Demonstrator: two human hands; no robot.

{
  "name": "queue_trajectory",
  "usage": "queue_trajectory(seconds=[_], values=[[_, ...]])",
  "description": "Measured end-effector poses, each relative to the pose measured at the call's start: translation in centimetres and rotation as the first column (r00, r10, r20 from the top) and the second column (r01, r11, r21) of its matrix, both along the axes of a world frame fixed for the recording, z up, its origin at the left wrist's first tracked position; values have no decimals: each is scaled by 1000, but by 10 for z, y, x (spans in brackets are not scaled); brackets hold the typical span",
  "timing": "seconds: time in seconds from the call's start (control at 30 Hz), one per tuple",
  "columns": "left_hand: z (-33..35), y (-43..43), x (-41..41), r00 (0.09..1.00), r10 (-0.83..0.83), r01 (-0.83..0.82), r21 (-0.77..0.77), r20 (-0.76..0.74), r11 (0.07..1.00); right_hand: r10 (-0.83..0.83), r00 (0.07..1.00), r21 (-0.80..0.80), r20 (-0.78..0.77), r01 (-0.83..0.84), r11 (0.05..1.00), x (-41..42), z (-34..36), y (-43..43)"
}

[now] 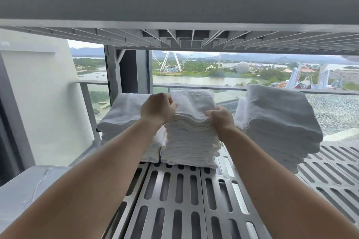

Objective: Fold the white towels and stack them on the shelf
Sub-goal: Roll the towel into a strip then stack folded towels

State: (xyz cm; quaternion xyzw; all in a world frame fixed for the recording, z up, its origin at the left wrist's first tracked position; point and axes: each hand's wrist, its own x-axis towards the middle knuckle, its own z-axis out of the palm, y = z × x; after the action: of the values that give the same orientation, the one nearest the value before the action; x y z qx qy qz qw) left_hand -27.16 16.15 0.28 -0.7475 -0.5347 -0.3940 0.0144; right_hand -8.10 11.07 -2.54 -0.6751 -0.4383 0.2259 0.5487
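Note:
A folded white towel [194,103] lies on top of the middle stack of folded white towels [191,145] on the slotted grey shelf [180,196]. My left hand [157,108] pinches the top towel's left edge. On the towel's near right corner, my right hand [221,118] grips with curled fingers. Both forearms reach in from the bottom of the view. Another towel stack [124,114] stands to the left, partly hidden by my left arm. A taller stack [277,122] stands to the right.
The underside of an upper shelf [178,40] hangs low above the stacks. A shelf post [114,75] rises behind the left stack. A white surface with a thin white cable [38,186] lies at the lower left. Glass behind shows a balcony rail and water.

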Motion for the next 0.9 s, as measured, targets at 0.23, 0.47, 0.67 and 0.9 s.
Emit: queue_trajectory(seconds=[0.23, 0.47, 0.67, 0.9], values=[[-7, 9, -8, 946, -86, 15, -222, -313, 975, -65, 997, 37, 32, 63, 997, -6, -6, 8], [-7, 2, -20, 970, -218, 202, -148, -104, 968, -18, 978, -52, 209, 30, 998, -2, -3, 2], [-1, -13, -7, 978, -190, 196, 74, -87, 978, -110, 918, 67, 381, 92, 994, -16, 2, -33], [-2, -47, 39, 934, -321, 352, 270, -154, 896, -371, 762, 429, 531, 136, 893, 19, 36, -106]])
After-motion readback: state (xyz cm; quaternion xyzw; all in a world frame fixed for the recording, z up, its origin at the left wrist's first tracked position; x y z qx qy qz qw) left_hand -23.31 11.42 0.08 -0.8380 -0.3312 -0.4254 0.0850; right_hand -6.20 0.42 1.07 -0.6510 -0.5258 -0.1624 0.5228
